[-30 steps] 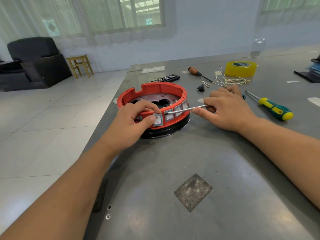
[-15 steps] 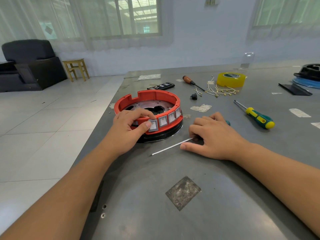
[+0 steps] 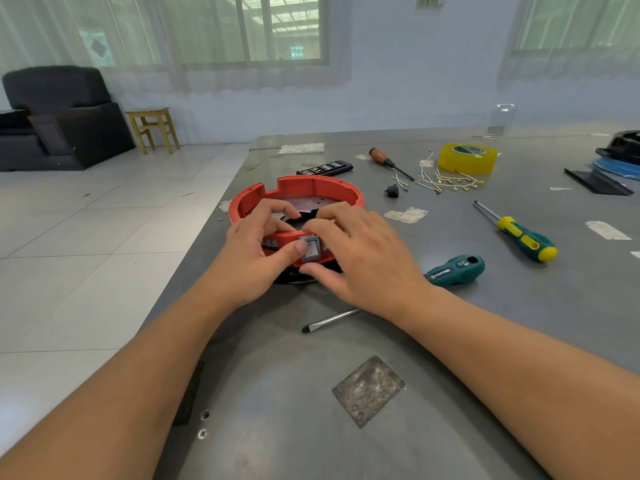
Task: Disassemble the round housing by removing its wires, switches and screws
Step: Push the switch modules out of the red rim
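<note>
The round red housing (image 3: 311,187) sits on the grey metal table (image 3: 450,341), on a black base. A grey rocker switch (image 3: 310,248) shows in its near wall. My left hand (image 3: 254,252) grips the near rim, thumb pressed on the switch's left edge and fingers curled inside the ring. My right hand (image 3: 360,261) covers the rim beside it, fingers over the top and thumb under the switch. The other switches are hidden by my right hand. A teal-handled flat screwdriver (image 3: 453,270) lies on the table under my right wrist, its blade tip (image 3: 308,328) pointing left.
A green-and-yellow screwdriver (image 3: 519,233) lies to the right. Behind the housing are a black remote (image 3: 325,168), a brown-handled screwdriver (image 3: 384,158), a small black knob (image 3: 392,191), removed wires (image 3: 446,181) and a yellow tape roll (image 3: 467,158). The table's left edge is close to the housing.
My right hand let go of the teal screwdriver, which now lies on the table, and moved onto the housing's near rim beside the left hand. The left hand kept its grip.
</note>
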Tool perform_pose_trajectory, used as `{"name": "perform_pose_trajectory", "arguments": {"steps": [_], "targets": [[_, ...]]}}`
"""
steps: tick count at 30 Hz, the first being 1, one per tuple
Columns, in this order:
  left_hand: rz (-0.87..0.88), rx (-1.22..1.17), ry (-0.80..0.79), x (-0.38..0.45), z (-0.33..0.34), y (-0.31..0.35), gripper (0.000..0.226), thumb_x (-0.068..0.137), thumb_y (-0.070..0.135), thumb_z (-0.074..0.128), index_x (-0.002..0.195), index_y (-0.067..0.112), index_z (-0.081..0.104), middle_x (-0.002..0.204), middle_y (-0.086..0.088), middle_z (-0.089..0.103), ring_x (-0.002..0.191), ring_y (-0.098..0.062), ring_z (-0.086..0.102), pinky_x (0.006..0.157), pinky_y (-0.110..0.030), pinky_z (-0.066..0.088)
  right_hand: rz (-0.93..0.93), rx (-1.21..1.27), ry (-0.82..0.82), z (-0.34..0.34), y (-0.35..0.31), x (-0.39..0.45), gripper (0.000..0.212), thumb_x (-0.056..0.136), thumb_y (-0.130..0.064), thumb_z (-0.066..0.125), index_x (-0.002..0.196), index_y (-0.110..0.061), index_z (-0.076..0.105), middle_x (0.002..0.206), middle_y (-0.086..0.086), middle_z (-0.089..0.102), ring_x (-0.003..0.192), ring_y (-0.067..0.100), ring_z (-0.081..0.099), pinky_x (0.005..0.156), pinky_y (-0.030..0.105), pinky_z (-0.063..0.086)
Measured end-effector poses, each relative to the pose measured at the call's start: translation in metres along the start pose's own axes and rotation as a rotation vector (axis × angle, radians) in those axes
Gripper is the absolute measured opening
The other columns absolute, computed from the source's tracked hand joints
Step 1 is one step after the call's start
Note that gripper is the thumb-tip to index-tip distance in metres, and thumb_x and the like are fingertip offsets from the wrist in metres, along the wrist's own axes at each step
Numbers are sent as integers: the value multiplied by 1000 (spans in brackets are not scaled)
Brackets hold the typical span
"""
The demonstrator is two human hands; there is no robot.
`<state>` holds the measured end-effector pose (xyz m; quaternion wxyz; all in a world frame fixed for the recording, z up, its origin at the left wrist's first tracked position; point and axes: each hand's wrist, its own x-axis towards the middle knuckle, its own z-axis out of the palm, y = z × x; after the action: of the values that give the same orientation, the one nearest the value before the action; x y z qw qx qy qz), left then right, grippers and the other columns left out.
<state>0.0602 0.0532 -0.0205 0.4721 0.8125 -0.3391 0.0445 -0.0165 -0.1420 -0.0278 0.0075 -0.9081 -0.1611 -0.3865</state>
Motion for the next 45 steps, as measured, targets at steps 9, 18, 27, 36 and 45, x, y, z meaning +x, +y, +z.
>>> {"name": "perform_pose_trajectory", "arguments": {"steps": [9, 18, 27, 36, 45], "targets": [[-6, -72, -18, 4, 0, -4, 26, 88, 53, 55, 113, 57, 52, 106, 17, 74, 132, -32, 54, 115, -60, 40, -63, 59, 71, 3, 0, 1, 33, 91, -34, 73, 113, -11, 71, 108, 10, 64, 94, 28, 62, 78, 44, 52], [57, 194, 99, 5, 16, -6, 25, 99, 46, 36, 108, 56, 57, 95, 25, 64, 114, 8, 44, 109, -36, 26, 311, 296, 142, -34, 36, -16, 29, 87, -38, 78, 108, -20, 68, 101, -6, 63, 82, 3, 58, 77, 12, 45], [91, 417, 239, 8, 37, -5, 58, 95, 66, 32, 112, 33, 76, 99, 12, 63, 109, -19, 49, 116, -45, 27, 874, 298, -284, -27, 126, 6, 31, 79, -45, 85, 97, -25, 70, 94, -9, 70, 85, 5, 62, 66, 23, 43], [138, 457, 293, 15, 38, -15, 58, 97, 65, 33, 112, 31, 77, 94, 9, 61, 105, -19, 48, 109, -32, 23, 806, 246, -449, 38, 165, 78, 33, 83, -29, 85, 112, -18, 72, 114, 1, 73, 107, 20, 65, 94, 33, 52], [175, 447, 347, 17, 42, -22, 48, 99, 62, 39, 105, 33, 78, 91, 11, 62, 100, -15, 46, 105, -28, 21, 803, -65, -691, 81, 201, 91, 37, 91, -59, 62, 116, -33, 73, 124, 1, 68, 132, 33, 44, 99, 40, 37]]}}
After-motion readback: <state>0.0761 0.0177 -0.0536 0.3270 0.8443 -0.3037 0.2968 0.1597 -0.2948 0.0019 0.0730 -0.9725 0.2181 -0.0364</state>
